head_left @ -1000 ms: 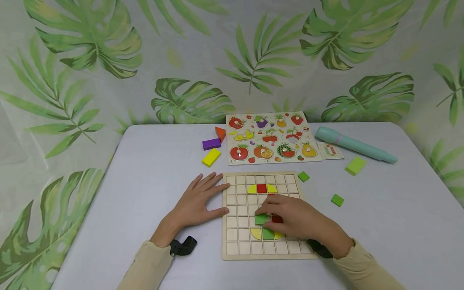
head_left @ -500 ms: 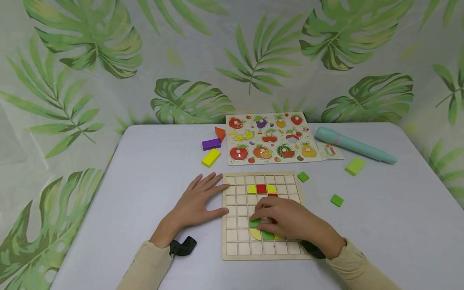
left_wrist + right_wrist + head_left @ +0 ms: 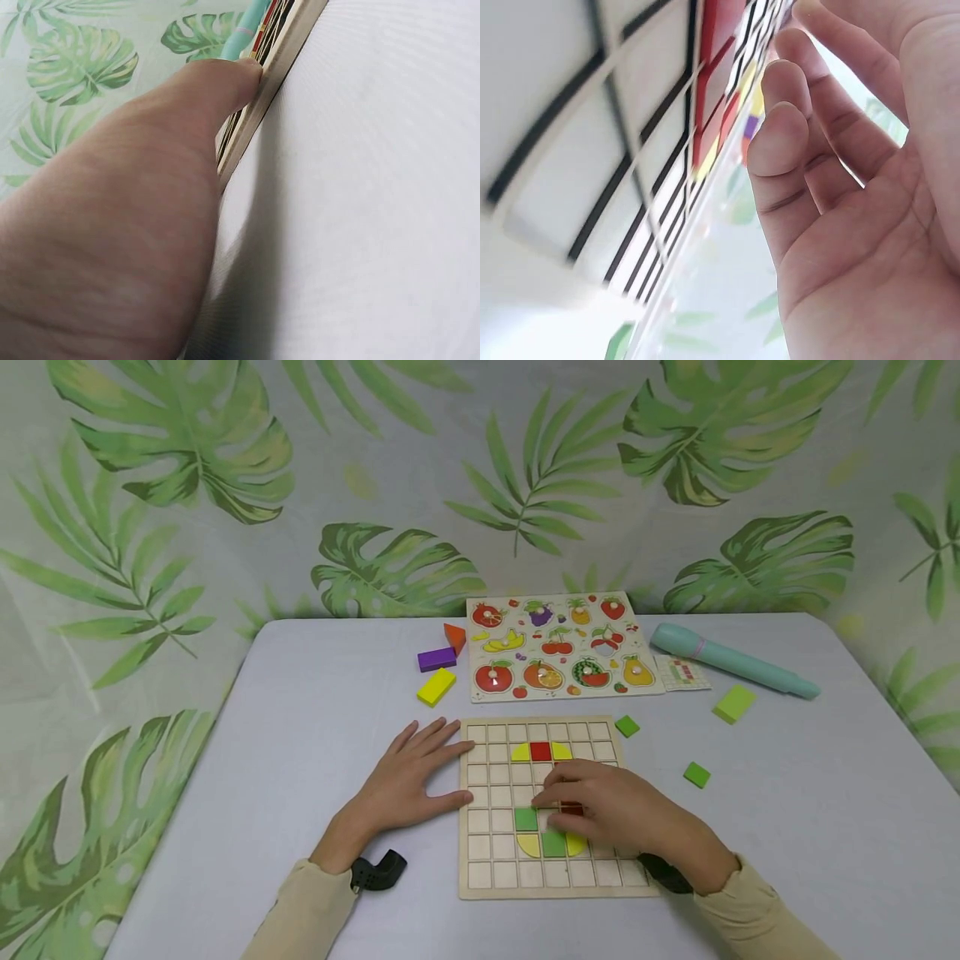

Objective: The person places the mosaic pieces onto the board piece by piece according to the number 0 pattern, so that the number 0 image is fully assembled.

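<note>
A wooden grid board [image 3: 491,872] lies on the table, with red, yellow and green flat tiles in several of its cells. My left hand [image 3: 408,777] lies spread along the board's left edge, its thumb and index fingertips at the rim. In the left wrist view the thumb [image 3: 236,79] touches the edge. My right hand [image 3: 600,806] is over the board, fingers loosely bent and holding nothing. Just left of its fingertips, a green square tile [image 3: 526,819] sits in a cell. Below are a yellow quarter-round tile [image 3: 528,845] and another green tile [image 3: 553,843]. The right hand partly covers the red tiles.
Behind the board lies a fruit peg puzzle [image 3: 532,643], with a small pattern card [image 3: 682,672] and a teal tapered stick [image 3: 738,662] to its right. Loose green tiles [image 3: 697,774] and a light green block [image 3: 734,703] lie right; purple [image 3: 437,659], yellow [image 3: 437,687] and orange [image 3: 454,637] blocks sit left.
The right hand shifted the green square tile one cell to the left, let go of it and drew back to the right. The left hand stayed in place.
</note>
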The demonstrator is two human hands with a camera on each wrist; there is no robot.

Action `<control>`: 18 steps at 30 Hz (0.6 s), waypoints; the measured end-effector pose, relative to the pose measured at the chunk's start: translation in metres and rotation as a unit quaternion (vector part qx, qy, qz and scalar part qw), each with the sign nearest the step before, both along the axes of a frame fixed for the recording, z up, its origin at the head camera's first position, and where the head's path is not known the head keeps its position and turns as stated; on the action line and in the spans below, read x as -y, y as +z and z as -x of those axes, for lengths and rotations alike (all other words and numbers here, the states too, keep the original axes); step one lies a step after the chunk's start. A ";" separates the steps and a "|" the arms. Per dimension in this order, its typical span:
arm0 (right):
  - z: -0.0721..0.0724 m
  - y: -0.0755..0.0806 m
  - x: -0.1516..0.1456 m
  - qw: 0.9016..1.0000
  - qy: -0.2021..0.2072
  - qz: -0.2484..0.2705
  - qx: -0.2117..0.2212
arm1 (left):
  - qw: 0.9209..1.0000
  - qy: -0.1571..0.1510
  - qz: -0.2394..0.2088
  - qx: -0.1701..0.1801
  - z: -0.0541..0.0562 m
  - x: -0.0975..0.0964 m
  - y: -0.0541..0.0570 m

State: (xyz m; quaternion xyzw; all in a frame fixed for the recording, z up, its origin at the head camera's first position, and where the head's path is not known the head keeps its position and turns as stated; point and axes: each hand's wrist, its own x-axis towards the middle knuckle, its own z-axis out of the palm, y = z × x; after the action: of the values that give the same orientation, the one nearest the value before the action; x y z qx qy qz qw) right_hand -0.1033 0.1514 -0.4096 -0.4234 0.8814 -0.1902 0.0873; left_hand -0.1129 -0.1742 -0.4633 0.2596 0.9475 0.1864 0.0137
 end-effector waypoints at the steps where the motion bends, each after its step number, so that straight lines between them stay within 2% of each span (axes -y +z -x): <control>1: 0.001 0.000 -0.003 1.000 -0.003 0.001 -0.003 | 1.000 0.001 0.001 0.002 0.000 0.000 0.000; 9: 0.005 0.001 -0.035 0.998 -0.053 -0.004 -0.028 | 1.000 0.004 0.005 0.012 0.000 0.000 0.000; 18: 0.009 -0.001 -0.075 0.992 -0.114 0.024 -0.050 | 1.000 0.005 0.007 0.012 0.000 0.000 0.001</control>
State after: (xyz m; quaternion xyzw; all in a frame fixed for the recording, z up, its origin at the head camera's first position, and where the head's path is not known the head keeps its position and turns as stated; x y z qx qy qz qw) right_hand -0.1121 0.2260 -0.4101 -0.3308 0.9225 -0.1988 0.0103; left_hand -0.1131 -0.1742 -0.4627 0.2526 0.9498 0.1828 0.0262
